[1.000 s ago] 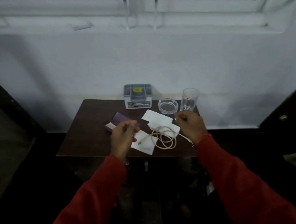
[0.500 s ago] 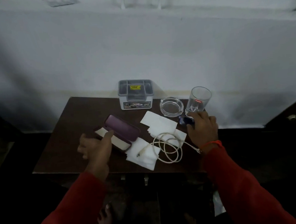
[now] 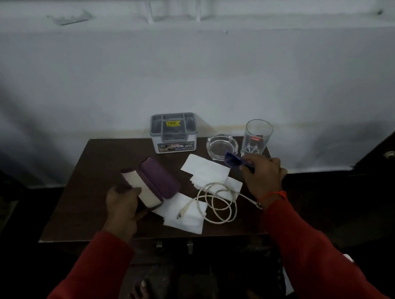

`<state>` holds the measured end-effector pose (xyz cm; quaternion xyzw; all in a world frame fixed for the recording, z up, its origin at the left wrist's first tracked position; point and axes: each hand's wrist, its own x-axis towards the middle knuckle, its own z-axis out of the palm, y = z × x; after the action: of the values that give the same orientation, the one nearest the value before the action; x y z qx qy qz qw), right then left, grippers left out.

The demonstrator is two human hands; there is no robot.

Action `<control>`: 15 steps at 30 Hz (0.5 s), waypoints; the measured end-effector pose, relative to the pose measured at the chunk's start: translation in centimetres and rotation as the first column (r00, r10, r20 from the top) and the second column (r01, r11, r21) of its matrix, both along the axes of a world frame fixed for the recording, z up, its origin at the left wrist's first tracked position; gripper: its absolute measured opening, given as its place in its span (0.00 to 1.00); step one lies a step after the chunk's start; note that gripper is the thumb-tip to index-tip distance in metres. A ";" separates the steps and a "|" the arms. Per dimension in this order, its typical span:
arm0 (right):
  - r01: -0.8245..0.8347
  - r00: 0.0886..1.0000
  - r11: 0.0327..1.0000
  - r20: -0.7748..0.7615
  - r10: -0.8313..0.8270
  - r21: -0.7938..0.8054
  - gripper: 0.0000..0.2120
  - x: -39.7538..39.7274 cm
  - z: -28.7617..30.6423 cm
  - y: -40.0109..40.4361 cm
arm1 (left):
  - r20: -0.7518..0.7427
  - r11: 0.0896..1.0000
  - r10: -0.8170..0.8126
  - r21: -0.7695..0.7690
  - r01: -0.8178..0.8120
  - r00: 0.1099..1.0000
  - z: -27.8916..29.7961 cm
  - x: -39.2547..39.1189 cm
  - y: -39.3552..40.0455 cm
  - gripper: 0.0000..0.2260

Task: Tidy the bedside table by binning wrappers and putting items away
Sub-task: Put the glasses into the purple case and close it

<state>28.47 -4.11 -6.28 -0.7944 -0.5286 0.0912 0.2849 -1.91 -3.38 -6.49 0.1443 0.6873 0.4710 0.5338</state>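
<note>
The left hand (image 3: 123, 208) grips the near end of the open purple case (image 3: 151, 184), fingers closed round its edge — steadying it, I'd judge, so something can go in. The right hand (image 3: 263, 176) pinches a small blue thing (image 3: 232, 160) just beside the glass ashtray (image 3: 221, 146), lifted clear of the bench (image 3: 84, 198). White papers (image 3: 204, 169) and the coiled cable (image 3: 218, 202) lie between the hands, unsorted.

Left hand (image 3: 123, 206) now gripping purple case (image 3: 153, 183), seemingly.
</note>
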 end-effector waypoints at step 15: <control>-0.135 0.675 0.901 -0.627 0.388 0.413 0.10 -10.4 2.4 -2.3 | 0.149 0.914 -0.359 0.255 0.315 0.921 1.8 3.3 -2.0 0.15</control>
<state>18.08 -6.38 -3.87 -0.5555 -0.4992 0.3328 0.5757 1.37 -5.33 -4.71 0.2744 0.5390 0.4582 0.6513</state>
